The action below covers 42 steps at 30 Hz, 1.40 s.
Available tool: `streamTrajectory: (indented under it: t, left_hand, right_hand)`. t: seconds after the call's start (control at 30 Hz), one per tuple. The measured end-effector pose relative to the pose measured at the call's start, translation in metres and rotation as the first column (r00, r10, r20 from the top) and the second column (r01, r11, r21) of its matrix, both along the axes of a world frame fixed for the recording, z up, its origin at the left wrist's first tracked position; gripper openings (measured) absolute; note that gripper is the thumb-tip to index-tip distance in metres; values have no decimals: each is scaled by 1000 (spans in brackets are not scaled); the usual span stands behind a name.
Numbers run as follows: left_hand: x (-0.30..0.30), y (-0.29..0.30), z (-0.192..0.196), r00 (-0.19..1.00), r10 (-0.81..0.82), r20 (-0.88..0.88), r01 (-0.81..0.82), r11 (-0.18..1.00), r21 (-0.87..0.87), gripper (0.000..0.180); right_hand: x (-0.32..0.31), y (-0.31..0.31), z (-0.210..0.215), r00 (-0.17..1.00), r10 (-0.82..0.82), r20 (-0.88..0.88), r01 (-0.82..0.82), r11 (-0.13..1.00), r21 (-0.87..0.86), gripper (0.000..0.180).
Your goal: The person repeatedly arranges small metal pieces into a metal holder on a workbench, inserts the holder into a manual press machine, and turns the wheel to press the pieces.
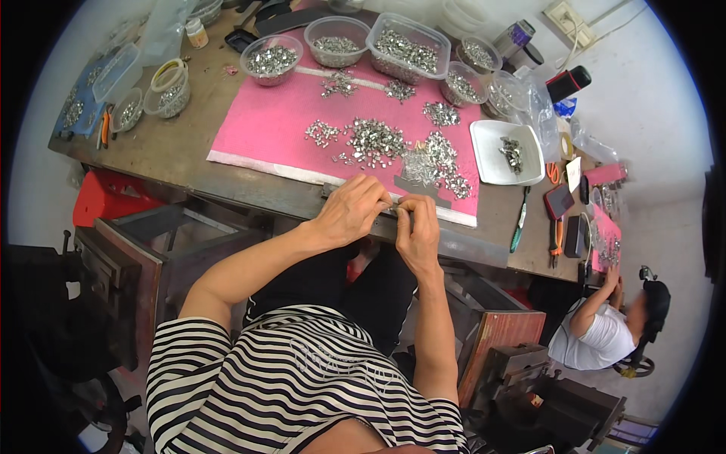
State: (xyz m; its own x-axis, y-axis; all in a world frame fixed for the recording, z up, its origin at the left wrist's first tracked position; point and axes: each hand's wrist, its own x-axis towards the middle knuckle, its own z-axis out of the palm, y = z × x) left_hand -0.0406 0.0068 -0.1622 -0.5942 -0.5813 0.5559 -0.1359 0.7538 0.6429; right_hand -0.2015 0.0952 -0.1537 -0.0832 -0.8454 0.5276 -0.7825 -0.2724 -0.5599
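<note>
My left hand (351, 212) and my right hand (418, 228) meet over the front edge of the workbench. Both are closed, thumbs and fingertips pinched together around something very small, which the fingers mostly hide. Just beyond them, a pink cloth (261, 129) with a white border bears loose heaps of small shiny metal pieces (376, 142). A pile of thin, clear-looking pieces (420, 167) lies nearest my right hand, next to a flat grey plate (442, 200). Beside my left hand a small metal block (330, 189) sits at the cloth's edge.
Round clear tubs (271, 60) and a rectangular tub (408, 54) of metal pieces line the cloth's back. At right are a white tray (484, 155), a green-handled tool (520, 219) and orange-handled pliers (557, 238). A red stool (113, 197) stands left. Another person (597, 333) works far right.
</note>
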Motion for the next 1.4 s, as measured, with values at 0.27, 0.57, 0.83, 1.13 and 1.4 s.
streamTrajectory:
  t: [0.27, 0.57, 0.83, 1.13, 1.4]
  left_hand:
    - [0, 0, 0, 1000, 22, 17, -20, 994, -110, 7]
    - [4, -2, 2, 997, -33, -68, 36, 999, 41, 7]
    - [4, -1, 3, 997, -53, -55, 56, 997, 53, 7]
    - [4, -3, -3, 998, -59, -29, 60, 998, 14, 5]
    - [2, -1, -2, 1000, -19, 6, 19, 998, -67, 6]
  right_hand:
    - [-3, 0, 1, 1000, 11, 11, -11, 1000, 18, 12]
    - [-2, 0, 3, 999, 19, -31, -18, 1000, 22, 12]
    - [0, -1, 16, 967, 56, -247, -46, 998, 48, 15]
    - [-7, 3, 2, 994, -74, 83, 74, 997, 8, 13]
    - [-9, 5, -11, 942, -189, 278, 187, 982, 37, 5]
